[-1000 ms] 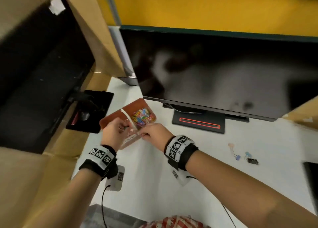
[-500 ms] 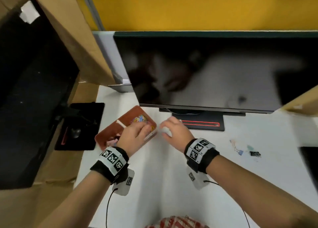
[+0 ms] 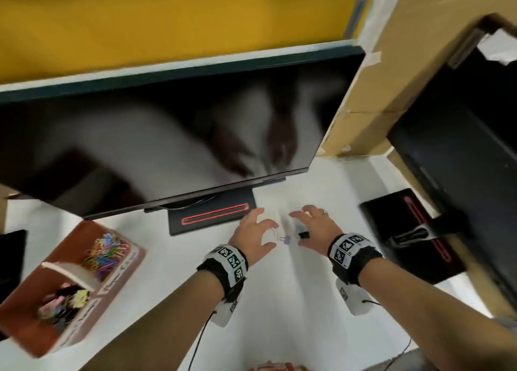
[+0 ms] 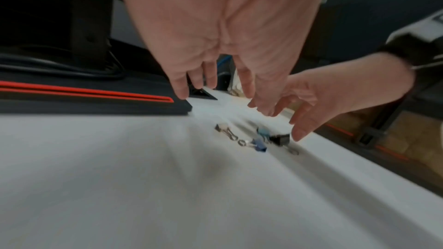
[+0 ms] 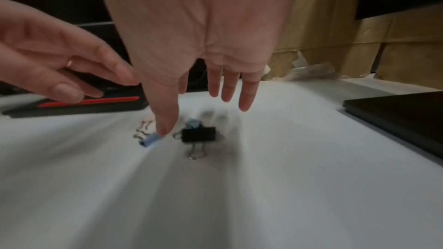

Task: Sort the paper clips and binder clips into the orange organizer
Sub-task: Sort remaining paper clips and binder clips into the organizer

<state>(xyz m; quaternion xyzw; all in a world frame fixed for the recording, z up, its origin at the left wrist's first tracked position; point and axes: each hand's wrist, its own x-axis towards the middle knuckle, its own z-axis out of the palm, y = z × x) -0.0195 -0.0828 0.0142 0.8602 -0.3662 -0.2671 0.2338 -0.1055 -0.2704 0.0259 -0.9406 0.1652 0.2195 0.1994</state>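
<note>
The orange organizer (image 3: 112, 286) stands at the lower left of the table, with coloured paper clips (image 3: 103, 254) in its far compartment and binder clips (image 3: 64, 303) in the near one. A black binder clip (image 5: 198, 134), a blue one (image 5: 149, 141) and a light blue one (image 5: 193, 122) lie loose on the white table. My left hand (image 3: 263, 228) and right hand (image 3: 307, 222) hover over them from either side, fingers spread, holding nothing. In the right wrist view my right thumb tip is just at the blue clip. A pale clip (image 4: 227, 132) lies beside these.
A dark monitor (image 3: 167, 133) stands behind the hands on a black base (image 3: 212, 216) with a red stripe. A second black base (image 3: 405, 230) and cardboard boxes (image 3: 391, 63) close off the right side. The white table (image 3: 279, 300) stretches towards me.
Both hands left the organizer and moved right to the loose binder clips. The head view swung right, so the organizer now sits at the lower left.
</note>
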